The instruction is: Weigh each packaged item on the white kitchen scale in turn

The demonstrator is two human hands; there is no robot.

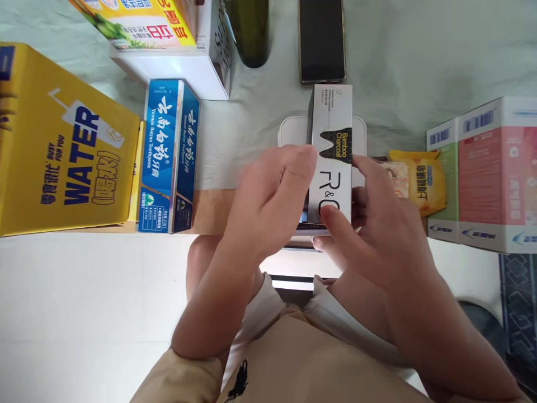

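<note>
A white and black toothpaste box [333, 123] marked "Bamboo Charcoal" is held between my two hands, above a white flat thing with rounded corners [289, 129]. My left hand [272, 196] is closed at the box's left side, its thumb against the edge; its other fingers are mostly hidden. From the right, my right hand [377, 224] grips the box, thumb across the lower front and fingers around the right side. A blue toothpaste box [161, 151] stands to the left of my left hand.
Left are a yellow WATER box [75, 145] and a white box [176, 70] under colourful packaging [146, 25]. A dark green bottle [251, 33] and a phone [321, 42] lie at the back. Rightward are a yellow packet [423, 179] and a pink-green carton [482, 179]. The table's front edge is close.
</note>
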